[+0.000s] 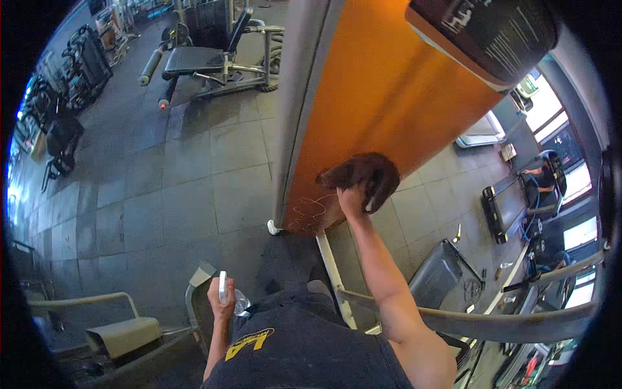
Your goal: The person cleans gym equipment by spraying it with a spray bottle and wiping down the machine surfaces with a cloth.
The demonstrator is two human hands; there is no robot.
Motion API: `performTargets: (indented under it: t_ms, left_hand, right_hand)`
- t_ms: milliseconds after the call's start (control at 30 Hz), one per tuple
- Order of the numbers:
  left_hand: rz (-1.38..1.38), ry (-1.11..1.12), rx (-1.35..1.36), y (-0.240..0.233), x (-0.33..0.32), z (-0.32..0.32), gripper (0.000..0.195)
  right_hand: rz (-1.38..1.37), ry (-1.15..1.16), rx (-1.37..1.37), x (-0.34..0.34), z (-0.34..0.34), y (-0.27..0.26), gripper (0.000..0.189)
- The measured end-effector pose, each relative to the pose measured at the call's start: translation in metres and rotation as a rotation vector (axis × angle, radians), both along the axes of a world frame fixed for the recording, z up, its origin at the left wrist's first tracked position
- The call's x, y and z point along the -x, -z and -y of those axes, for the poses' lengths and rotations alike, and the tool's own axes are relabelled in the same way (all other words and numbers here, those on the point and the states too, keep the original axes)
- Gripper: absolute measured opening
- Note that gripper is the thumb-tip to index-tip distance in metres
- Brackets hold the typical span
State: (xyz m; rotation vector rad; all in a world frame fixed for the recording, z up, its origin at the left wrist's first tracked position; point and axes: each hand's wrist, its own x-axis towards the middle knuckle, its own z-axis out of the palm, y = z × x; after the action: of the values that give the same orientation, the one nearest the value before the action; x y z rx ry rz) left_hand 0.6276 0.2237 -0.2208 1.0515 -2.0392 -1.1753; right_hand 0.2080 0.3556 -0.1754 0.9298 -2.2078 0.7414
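Observation:
My right hand point(352, 200) grips a dark brown cloth point(367, 170), which lies against the lower part of a tall orange panel point(379, 102). A thin, looping wire or cord point(311, 211) shows beside the cloth, low on the panel. Lower down and to the left, my left hand point(219, 299) is wrapped around a spray bottle; its white spray head point(223, 286) rises above the fingers. Part of the bottle's clear body point(241, 302) shows beside the hand, and the rest is hidden.
A leg machine with a black padded seat point(197, 61) stands on the tiled floor point(189, 180). Grey rails point(510, 321) curve past my right side. Farther right, a person point(542, 180) is near a treadmill point(505, 204). A detached black cover point(437, 267) lies near loose tools.

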Motion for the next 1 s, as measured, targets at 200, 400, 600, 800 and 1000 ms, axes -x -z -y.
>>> performTargets:
  t_ms: [200, 400, 600, 800, 1000]
  left_hand:
    - [0.022, -0.024, -0.009, 0.009, -0.022, 0.0, 0.029]
    - [0.004, -0.082, -0.03, -0.011, -0.023, -0.004, 0.028]
    - [0.036, -0.111, -0.03, -0.015, -0.037, -0.011, 0.029]
    - [0.086, -0.037, -0.047, -0.014, -0.048, 0.0, 0.029]
    - [-0.033, -0.143, -0.011, -0.038, -0.018, 0.006, 0.029]
  right_hand:
    - [-0.047, -0.183, 0.231, -0.009, 0.069, -0.168, 0.079]
    - [-0.141, 0.247, -0.148, 0.009, 0.012, -0.053, 0.075]
    - [0.192, -0.028, 0.137, 0.034, -0.063, 0.043, 0.058]
    - [-0.222, 0.074, -0.023, -0.004, 0.014, -0.054, 0.076]
    - [0.029, 0.253, -0.043, 0.053, -0.065, 0.033, 0.078]
